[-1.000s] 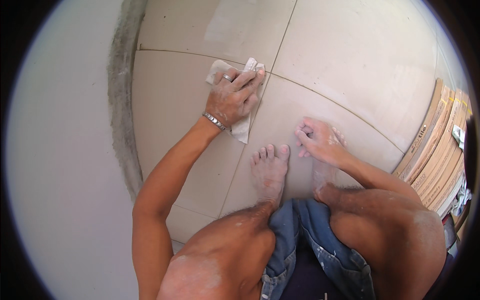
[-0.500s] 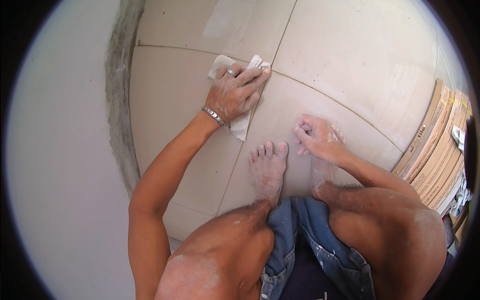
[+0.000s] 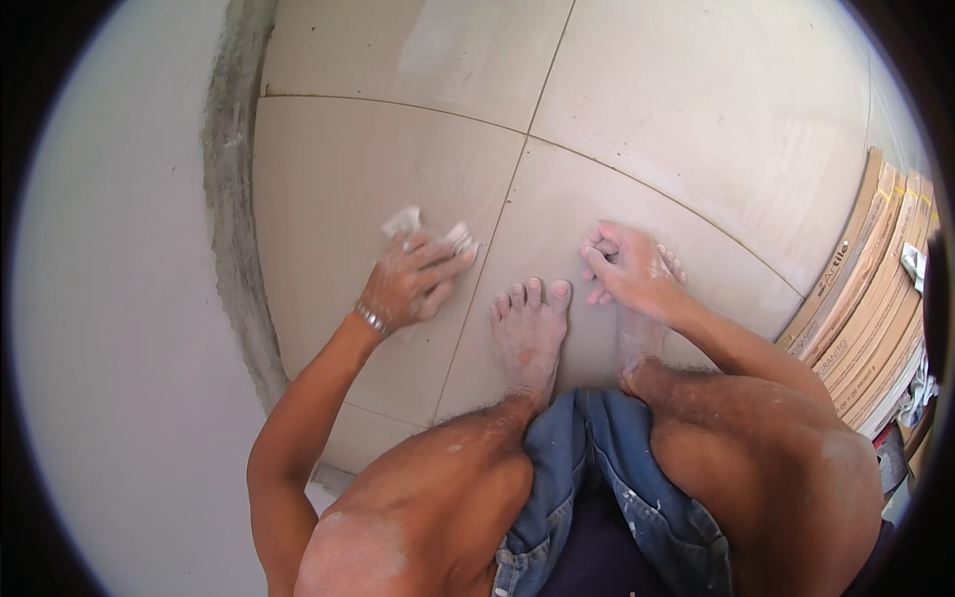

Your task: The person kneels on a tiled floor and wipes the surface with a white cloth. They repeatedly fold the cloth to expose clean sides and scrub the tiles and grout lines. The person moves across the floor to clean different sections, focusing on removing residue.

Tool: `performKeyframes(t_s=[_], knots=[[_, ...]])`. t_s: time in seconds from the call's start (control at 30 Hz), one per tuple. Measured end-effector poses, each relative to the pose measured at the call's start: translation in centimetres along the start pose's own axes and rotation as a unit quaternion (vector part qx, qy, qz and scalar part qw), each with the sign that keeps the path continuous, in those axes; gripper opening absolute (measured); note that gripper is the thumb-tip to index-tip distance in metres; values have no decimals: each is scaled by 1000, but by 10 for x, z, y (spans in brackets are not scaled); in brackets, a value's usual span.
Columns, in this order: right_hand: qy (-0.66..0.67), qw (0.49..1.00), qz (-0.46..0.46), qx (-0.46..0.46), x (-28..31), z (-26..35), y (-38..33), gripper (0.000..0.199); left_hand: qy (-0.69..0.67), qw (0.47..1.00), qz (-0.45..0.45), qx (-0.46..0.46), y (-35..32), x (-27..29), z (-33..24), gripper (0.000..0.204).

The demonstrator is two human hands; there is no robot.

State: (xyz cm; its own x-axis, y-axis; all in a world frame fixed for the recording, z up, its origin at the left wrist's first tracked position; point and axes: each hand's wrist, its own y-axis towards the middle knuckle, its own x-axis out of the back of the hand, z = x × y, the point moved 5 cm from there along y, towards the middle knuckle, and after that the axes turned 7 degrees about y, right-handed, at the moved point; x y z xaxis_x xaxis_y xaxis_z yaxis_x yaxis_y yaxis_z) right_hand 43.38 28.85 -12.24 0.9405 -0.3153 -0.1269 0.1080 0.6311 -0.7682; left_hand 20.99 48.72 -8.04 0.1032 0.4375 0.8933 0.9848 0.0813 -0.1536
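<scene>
My left hand (image 3: 413, 284), blurred by motion, presses a crumpled white rag (image 3: 402, 221) against a beige floor tile (image 3: 328, 179). Bits of the rag stick out past the fingertips; the rest is hidden under the palm. A metal bracelet (image 3: 372, 319) circles that wrist. Over by my right foot, my right hand (image 3: 634, 271) rests with its fingers curled in loosely, and nothing shows in them. Dusty bare feet, the left foot (image 3: 533, 333) in plain sight and the right foot (image 3: 642, 333) partly behind the hand, stand on the tiles.
A white wall (image 3: 119, 298) runs down the left, with a rough grey cement strip (image 3: 231, 199) along its base. Thin dark joints (image 3: 522, 149) cross between the large tiles. Flat cardboard boxes (image 3: 856, 298) are stacked at the right edge.
My left hand has drawn the rag back toward me and a little left, away from the crossing of the tile joints. My right hand stays by the foot.
</scene>
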Motion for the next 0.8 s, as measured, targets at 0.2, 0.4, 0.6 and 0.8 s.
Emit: performKeyframes(t_s=[0.2,0.4,0.6,0.8], knots=[[18,998,53,-33,0,2,6,19,-403,875,94,250,-79,3,9,25],[-23,973,207,101,-34,77,-19,43,-620,712,-21,329,21,46,-54,19],[-28,966,256,-25,-26,92,-17,48,-685,642,-46,342,53,36,-69,42],[-10,977,214,2,-22,96,-5,29,-765,534,-123,339,-20,69,-13,45]])
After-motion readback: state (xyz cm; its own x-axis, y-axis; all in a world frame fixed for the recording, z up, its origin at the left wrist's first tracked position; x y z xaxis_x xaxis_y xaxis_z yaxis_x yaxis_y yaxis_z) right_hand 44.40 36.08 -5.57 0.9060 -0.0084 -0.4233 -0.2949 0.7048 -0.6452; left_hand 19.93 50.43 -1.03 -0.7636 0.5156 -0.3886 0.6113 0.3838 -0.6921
